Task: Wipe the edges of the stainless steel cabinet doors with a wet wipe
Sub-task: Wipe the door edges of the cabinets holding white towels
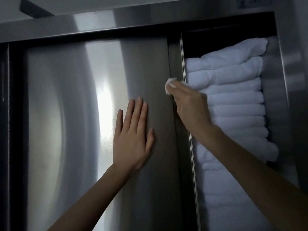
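A stainless steel sliding cabinet door (75, 114) fills the left and middle of the view. Its right edge (170, 64) runs top to bottom, with a second door's edge strip (179, 60) just behind it. My left hand (133, 135) lies flat on the door face, fingers straight and pointing up. My right hand (190, 104) pinches a small white wet wipe (169, 85) and presses it against the door's right edge at mid height.
The cabinet's right side stands open and holds a tall stack of folded white towels (233, 100). A steel frame (116, 19) runs across the top and down the right side (293, 80). A dark gap (15, 114) lies at the far left.
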{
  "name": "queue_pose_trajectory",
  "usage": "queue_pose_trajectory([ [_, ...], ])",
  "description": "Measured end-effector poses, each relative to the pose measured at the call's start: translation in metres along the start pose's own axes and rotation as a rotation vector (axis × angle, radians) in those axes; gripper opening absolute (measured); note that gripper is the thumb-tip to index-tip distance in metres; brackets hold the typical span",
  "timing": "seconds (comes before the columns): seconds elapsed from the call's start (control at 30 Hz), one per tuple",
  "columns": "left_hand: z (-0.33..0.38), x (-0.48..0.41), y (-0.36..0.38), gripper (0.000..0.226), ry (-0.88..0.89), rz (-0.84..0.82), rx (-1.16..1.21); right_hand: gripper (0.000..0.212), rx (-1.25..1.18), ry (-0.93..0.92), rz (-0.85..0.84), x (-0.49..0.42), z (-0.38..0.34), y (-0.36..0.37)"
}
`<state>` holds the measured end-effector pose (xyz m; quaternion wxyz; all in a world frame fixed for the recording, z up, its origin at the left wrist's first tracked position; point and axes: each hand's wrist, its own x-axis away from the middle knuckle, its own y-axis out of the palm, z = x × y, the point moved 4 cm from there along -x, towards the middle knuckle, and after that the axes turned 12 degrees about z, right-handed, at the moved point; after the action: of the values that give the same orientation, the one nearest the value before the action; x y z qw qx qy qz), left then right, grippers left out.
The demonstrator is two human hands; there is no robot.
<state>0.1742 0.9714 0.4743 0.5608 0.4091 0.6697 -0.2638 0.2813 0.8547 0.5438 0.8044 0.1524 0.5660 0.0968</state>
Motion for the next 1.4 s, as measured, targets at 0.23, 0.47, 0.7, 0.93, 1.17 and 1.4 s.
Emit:
queue_pose_trajectory([
  [0.23, -0.001, 0.001, -0.003, 0.061, -0.015, 0.023, 0.028, 0.034, 0.054, 0.127, -0.075, -0.05, 0.012, 0.029],
  [0.47, 0.015, 0.024, -0.007, 0.056, 0.082, 0.038, 0.143, 0.037, 0.014, 0.12, -0.008, 0.082, -0.034, -0.03],
  [0.7, 0.04, 0.085, -0.014, 0.055, 0.048, -0.049, 0.119, 0.042, 0.039, 0.139, -0.299, 0.226, -0.086, -0.084],
  [0.93, 0.041, 0.095, -0.015, 0.052, 0.072, -0.072, 0.105, 0.035, 0.053, 0.052, -0.266, 0.171, -0.06, -0.066],
  [1.17, 0.041, 0.097, -0.014, 0.054, 0.084, -0.059, 0.075, 0.027, -0.08, 0.208, -0.208, 0.257, -0.093, -0.108],
  [1.4, 0.041, 0.097, -0.012, 0.054, 0.086, -0.066, 0.066, 0.027, -0.249, 0.12, -0.312, 0.269, -0.089, -0.126],
])
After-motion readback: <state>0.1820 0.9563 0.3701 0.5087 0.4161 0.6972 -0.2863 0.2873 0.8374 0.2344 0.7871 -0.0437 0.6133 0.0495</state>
